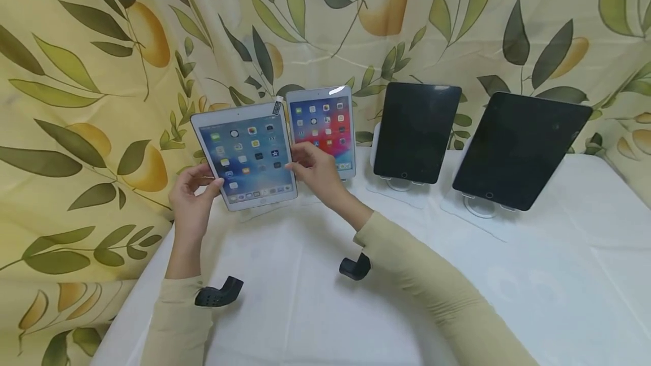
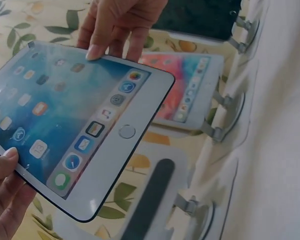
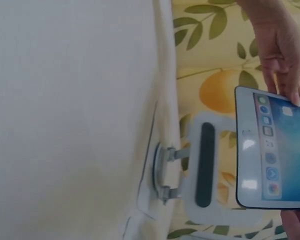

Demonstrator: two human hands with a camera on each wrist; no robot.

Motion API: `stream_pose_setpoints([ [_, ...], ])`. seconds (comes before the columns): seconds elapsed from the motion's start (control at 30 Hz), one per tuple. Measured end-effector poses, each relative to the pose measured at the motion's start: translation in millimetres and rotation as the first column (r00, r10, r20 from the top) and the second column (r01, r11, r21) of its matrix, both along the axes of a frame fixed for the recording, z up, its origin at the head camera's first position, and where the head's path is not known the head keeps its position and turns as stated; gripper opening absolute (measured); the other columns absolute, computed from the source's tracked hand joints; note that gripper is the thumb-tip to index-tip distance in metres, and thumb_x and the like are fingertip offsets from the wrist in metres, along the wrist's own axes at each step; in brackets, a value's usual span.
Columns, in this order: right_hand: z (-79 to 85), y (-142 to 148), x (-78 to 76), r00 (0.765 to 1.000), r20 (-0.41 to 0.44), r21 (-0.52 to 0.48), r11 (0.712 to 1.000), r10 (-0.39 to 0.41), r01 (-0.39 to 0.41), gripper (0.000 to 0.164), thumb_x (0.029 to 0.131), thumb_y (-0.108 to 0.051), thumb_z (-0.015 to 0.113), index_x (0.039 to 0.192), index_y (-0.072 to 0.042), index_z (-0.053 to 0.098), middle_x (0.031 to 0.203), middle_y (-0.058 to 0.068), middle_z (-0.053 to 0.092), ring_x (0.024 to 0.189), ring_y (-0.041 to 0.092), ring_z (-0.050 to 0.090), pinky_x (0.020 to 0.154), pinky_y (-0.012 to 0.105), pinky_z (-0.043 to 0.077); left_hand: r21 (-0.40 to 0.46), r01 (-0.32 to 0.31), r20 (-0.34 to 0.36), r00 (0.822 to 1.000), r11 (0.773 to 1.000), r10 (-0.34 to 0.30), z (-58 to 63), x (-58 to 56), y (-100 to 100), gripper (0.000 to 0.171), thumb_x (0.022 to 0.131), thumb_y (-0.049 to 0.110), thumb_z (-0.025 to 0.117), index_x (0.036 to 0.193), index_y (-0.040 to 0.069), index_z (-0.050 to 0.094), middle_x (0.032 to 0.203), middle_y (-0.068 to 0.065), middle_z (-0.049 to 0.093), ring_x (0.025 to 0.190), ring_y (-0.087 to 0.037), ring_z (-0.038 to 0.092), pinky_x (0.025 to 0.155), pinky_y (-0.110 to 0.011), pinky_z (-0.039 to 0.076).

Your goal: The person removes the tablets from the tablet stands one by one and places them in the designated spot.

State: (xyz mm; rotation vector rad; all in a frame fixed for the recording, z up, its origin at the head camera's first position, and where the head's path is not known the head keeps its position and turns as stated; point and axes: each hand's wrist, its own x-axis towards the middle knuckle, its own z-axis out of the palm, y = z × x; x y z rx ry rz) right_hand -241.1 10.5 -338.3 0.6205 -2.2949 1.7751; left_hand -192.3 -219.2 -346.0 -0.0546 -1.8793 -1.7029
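A white-framed tablet (image 1: 249,154), its screen lit with app icons on blue, is held up at the left by both hands. My left hand (image 1: 192,194) pinches its left edge, thumb on the front and fingers behind. At the opposite edge, my right hand (image 1: 320,171) grips it the same way. A small black-and-white tab (image 1: 278,106) sticks out at its top right corner. In the right wrist view, a white stand (image 3: 192,200) with a dark pad (image 3: 206,165) is bare, with the tablet apart from the pad.
Just right of the held tablet, a second white tablet (image 1: 346,134) with a red-blue screen rests on a stand. Two black tablets (image 1: 417,134) (image 1: 521,151) with dark screens stand further right. A white cloth (image 1: 285,298) covers the table; a leaf-patterned curtain (image 1: 315,61) hangs behind.
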Motion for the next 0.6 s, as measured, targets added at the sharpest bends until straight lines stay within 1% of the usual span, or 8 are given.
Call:
stream_pose_setpoints([
  [0.1, 6.1, 2.0, 8.4, 1.000, 0.005, -0.017, 1.000, 0.012, -0.012, 0.029, 0.087, -0.007, 0.067, 0.114, -0.004, 0.059, 0.100, 0.012, 0.067, 0.084, 0.022, 0.063, 0.071, 0.029, 0.057, -0.026, 0.003, 0.012, 1.000, 1.000, -0.003, 7.3, 4.0, -0.3, 0.032, 0.080, -0.014, 0.065, 0.099, 0.010, 0.062, 0.090, 0.007, 0.059, 0.077, -0.007, 0.057, 0.065, -0.015, 0.054],
  [0.17, 8.8, 3.3, 13.3, 1.000, 0.000, -0.025, 1.000, 0.016, -0.016, 0.029, 0.086, -0.006, 0.067, 0.114, -0.003, 0.059, 0.100, 0.013, 0.068, 0.084, 0.023, 0.064, 0.071, 0.030, 0.058, -0.035, 0.004, 0.020, 1.000, 0.999, -0.004, 11.4, 6.5, 0.0, 0.034, 0.079, -0.015, 0.065, 0.099, 0.012, 0.062, 0.089, 0.008, 0.059, 0.077, -0.007, 0.057, 0.065, -0.015, 0.054],
  [0.23, 11.2, 5.1, 17.5, 1.000, -0.012, -0.023, 1.000, 0.016, -0.016, 0.029, 0.086, -0.005, 0.067, 0.114, -0.002, 0.058, 0.100, 0.014, 0.068, 0.085, 0.023, 0.064, 0.071, 0.031, 0.058, -0.051, 0.004, 0.030, 1.000, 0.999, -0.002, 15.2, 8.9, 0.6, 0.034, 0.079, -0.015, 0.065, 0.099, 0.011, 0.062, 0.087, 0.009, 0.060, 0.076, -0.007, 0.057, 0.064, -0.015, 0.054],
  [0.3, 13.2, 8.0, 22.0, 1.000, -0.007, -0.021, 1.000, 0.013, -0.013, 0.029, 0.086, -0.004, 0.067, 0.114, -0.002, 0.058, 0.099, 0.014, 0.068, 0.085, 0.024, 0.064, 0.071, 0.033, 0.058, -0.072, 0.012, 0.043, 0.999, 0.997, -0.009, 18.1, 11.3, 1.3, 0.032, 0.079, -0.016, 0.065, 0.101, 0.007, 0.062, 0.086, 0.010, 0.060, 0.075, -0.007, 0.057, 0.064, -0.014, 0.054],
  [0.43, 13.9, 14.6, 30.1, 0.999, 0.032, -0.015, 1.000, 0.008, -0.007, 0.029, 0.086, -0.005, 0.067, 0.114, -0.002, 0.058, 0.097, 0.014, 0.066, 0.082, 0.025, 0.063, 0.071, 0.036, 0.058, -0.130, 0.042, 0.095, 0.995, 0.991, -0.029, 22.7, 17.1, 3.5, 0.029, 0.079, -0.015, 0.065, 0.104, -0.001, 0.059, 0.087, 0.011, 0.058, 0.074, -0.006, 0.057, 0.065, -0.013, 0.053],
  [0.5, 12.9, 18.0, 33.8, 0.998, 0.057, -0.018, 1.000, 0.007, -0.006, 0.029, 0.087, -0.006, 0.067, 0.114, -0.002, 0.058, 0.095, 0.013, 0.065, 0.081, 0.025, 0.063, 0.071, 0.037, 0.058, -0.154, 0.068, 0.123, 0.991, 0.986, -0.049, 24.8, 20.1, 4.7, 0.030, 0.080, -0.015, 0.065, 0.107, -0.004, 0.058, 0.088, 0.011, 0.057, 0.075, -0.005, 0.056, 0.065, -0.013, 0.053],
  [0.6, 10.9, 22.9, 39.6, 0.995, 0.098, -0.019, 1.000, 0.000, 0.001, 0.029, 0.087, -0.007, 0.067, 0.114, -0.003, 0.058, 0.094, 0.012, 0.064, 0.080, 0.024, 0.063, 0.069, 0.036, 0.058, -0.184, 0.119, 0.162, 0.983, 0.976, -0.089, 27.4, 24.1, 5.5, 0.034, 0.080, -0.014, 0.064, 0.112, -0.007, 0.055, 0.091, 0.010, 0.055, 0.077, -0.005, 0.056, 0.066, -0.014, 0.053],
])
